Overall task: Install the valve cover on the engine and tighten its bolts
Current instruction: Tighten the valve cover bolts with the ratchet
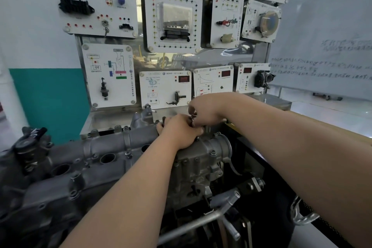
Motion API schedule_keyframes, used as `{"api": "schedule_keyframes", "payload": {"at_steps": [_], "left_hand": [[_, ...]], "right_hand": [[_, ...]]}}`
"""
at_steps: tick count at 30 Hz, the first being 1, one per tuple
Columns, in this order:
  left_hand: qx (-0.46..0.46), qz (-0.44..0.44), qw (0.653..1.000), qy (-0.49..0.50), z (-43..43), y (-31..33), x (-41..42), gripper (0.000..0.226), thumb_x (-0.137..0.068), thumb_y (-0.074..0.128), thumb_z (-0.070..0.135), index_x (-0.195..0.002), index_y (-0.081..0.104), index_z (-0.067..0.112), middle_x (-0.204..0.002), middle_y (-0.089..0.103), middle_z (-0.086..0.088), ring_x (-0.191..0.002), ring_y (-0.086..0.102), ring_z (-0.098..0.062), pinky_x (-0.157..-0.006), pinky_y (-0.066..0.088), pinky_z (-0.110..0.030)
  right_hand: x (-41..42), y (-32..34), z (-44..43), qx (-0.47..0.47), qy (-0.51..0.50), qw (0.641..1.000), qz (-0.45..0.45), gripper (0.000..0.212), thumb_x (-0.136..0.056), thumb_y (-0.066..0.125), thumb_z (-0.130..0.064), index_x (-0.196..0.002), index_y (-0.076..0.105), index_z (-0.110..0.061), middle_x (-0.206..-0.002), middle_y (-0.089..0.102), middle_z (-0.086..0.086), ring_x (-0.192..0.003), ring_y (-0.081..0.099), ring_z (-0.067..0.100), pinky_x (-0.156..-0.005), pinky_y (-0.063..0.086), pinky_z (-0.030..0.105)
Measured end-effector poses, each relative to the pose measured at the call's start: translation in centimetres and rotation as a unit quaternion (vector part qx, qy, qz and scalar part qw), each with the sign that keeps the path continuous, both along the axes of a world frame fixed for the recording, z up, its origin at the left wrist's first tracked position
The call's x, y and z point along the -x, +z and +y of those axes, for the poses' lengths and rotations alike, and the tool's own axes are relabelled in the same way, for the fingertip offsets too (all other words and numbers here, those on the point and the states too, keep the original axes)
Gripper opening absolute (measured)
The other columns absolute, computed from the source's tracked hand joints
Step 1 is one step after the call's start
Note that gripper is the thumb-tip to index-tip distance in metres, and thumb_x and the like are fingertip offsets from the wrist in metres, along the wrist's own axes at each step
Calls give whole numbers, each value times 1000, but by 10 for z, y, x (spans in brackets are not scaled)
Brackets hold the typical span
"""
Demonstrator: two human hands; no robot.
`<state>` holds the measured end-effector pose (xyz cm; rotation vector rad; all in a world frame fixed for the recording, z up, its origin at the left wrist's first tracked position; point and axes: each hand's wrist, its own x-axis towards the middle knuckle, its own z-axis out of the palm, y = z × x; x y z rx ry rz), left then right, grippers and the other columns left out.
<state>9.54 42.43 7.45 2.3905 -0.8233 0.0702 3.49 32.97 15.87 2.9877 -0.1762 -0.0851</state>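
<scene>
As the valve cover [108, 146] lies left-to-right, left hand [179, 133] grips its end, right hand [205, 109] pinches a bolt [193, 116].

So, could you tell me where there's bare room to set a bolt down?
The steel ledge behind the valve cover, below the panel board, is bare left of the hands. The cover's top is broken by plug wells and bolts; its far end is crowded, where the left hand and right hand meet.

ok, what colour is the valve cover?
The valve cover is dull grey bare metal; the head view shows it best.
</scene>
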Motion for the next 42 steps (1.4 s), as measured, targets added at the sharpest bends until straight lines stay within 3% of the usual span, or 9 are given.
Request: {"api": "schedule_keyframes", "payload": {"at_steps": [6,9,13,16,21,28,34,39,42], "left_hand": [[-43,-10,999,10,0,5,1,36,-78,51,51,-111,58,39,-117,59,0,-121,40,-27,-101,31,-43],[-50,-16,999,13,1,5,-1,30,-82,49,47,-109,58,37,-116,58,0,-121,40,-27,-100,32,-43],[-53,-12,998,-13,1,3,-3,32,-80,54,59,-102,62,38,-118,56,2,-123,35,-29,-101,31,-44],[-52,-10,999,-10,1,3,-2,40,-81,52,59,-111,62,35,-123,54,2,-124,32,-28,-102,27,-43],[-60,-20,998,14,1,5,3,41,-82,50,49,-121,53,39,-123,54,-3,-126,33,-29,-98,26,-43],[-35,-12,999,-11,4,6,5,29,-79,57,53,-101,62,34,-111,62,-2,-116,46,-29,-98,38,-45],[-40,-17,999,-1,2,5,4,26,-79,56,54,-93,64,34,-106,63,2,-115,46,-26,-99,37,-45],[-45,-18,999,5,-1,7,3,31,-73,61,52,-99,64,35,-107,63,4,-114,48,-26,-100,38,-42],[-72,-15,997,33,-1,12,3,11,-87,50,35,-90,59,29,-105,58,1,-114,48,-26,-99,36,-39]], "right_hand": [[-7,-13,2,7,-16,999,-43,35,-90,50,-31,-62,59,-11,-51,58,2,-57,56,19,-55,41,29],[-6,-12,-3,1,-10,999,-38,35,-89,52,-37,-84,70,-8,-70,70,5,-67,63,18,-55,40,26],[-1,-4,-15,-37,14,999,-32,56,-83,69,-37,-132,51,-17,-122,59,0,-95,51,16,-76,37,29],[-1,-7,-13,-19,15,998,-53,48,-84,66,-38,-122,59,-10,-114,66,5,-93,59,20,-74,45,32],[-1,-15,0,-9,-23,999,-31,38,-90,46,-33,-81,70,-5,-63,70,9,-67,65,21,-52,37,27],[11,-7,-10,-46,-61,997,-14,50,-89,51,-53,-62,64,-13,-58,68,1,-58,61,16,-57,38,30],[12,-12,-1,16,-35,999,-10,41,-97,48,-34,-70,63,-8,-74,67,8,-73,61,26,-65,43,32],[4,-14,10,28,-76,996,43,43,-99,39,-28,-63,59,-14,-50,62,2,-45,59,15,-63,48,31],[0,-20,13,17,-75,997,-27,44,-100,36,-30,-64,55,-13,-58,58,3,-53,57,17,-68,49,32]]}}
